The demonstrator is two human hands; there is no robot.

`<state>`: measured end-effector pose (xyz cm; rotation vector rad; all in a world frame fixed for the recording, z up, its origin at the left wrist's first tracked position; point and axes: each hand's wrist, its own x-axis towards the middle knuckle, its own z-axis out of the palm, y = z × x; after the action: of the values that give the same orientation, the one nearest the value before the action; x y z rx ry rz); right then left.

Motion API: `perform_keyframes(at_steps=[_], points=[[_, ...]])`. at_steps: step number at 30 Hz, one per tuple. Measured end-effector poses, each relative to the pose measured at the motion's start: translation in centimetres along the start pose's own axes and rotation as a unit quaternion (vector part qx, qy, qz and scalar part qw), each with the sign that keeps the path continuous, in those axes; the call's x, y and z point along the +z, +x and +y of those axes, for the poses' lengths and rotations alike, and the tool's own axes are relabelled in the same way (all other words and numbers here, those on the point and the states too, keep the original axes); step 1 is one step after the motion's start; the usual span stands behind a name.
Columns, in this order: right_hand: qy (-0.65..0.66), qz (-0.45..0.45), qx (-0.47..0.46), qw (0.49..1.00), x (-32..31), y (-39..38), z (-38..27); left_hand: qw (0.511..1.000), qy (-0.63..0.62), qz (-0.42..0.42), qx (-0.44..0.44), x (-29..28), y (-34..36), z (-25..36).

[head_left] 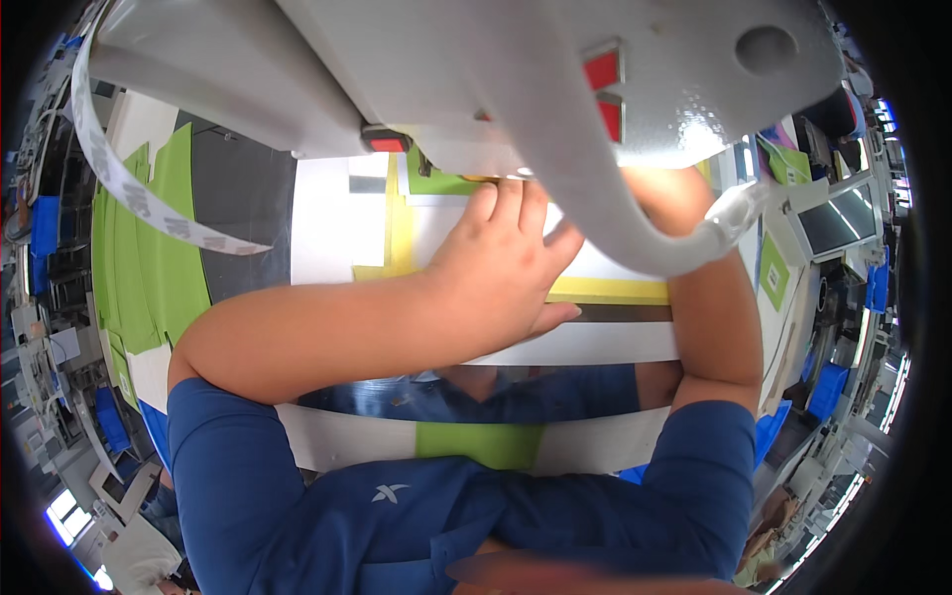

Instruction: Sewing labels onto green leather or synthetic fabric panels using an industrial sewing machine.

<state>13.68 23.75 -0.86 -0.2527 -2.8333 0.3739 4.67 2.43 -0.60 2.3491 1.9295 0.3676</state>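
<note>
My left hand (pixel 516 253) lies palm down with its fingers stretched out, on a white sheet (pixel 436 220) edged with yellow strips (pixel 615 290). Its fingertips reach the edge of a green fabric piece (pixel 436 182) that shows below a large light grey machine head (pixel 446 69), which looks like a sewing machine's. My right hand (pixel 666 193) is mostly hidden behind the machine head and a curved pale tube (pixel 595 213). Its fingers cannot be seen, nor whether they hold anything.
Green fabric pieces (pixel 149 258) are stacked at the left, beside a dark panel (pixel 238 178). A measuring tape (pixel 129 188) hangs at the upper left. A shiny metal strip (pixel 466 392) runs along the near side. A small screen (pixel 838 228) stands at the right.
</note>
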Motion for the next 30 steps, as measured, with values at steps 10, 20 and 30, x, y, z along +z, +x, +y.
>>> perform_keyframes(at_steps=[10, 20, 30], points=[[0.001, 0.004, -0.049, 0.999, -0.9, 0.4, -1.0, 1.0, -0.003, -0.025, 0.008, -0.8, -0.3, -0.2], [0.036, 0.063, -0.007, 0.997, -1.2, -2.7, -3.1, 0.995, -0.029, -0.077, 0.062, -1.8, -1.2, 0.8], [-0.07, -0.013, 0.001, 0.997, 0.9, -4.8, -3.9, 0.991, -0.017, -0.089, 0.101, -2.1, -3.0, 2.3]])
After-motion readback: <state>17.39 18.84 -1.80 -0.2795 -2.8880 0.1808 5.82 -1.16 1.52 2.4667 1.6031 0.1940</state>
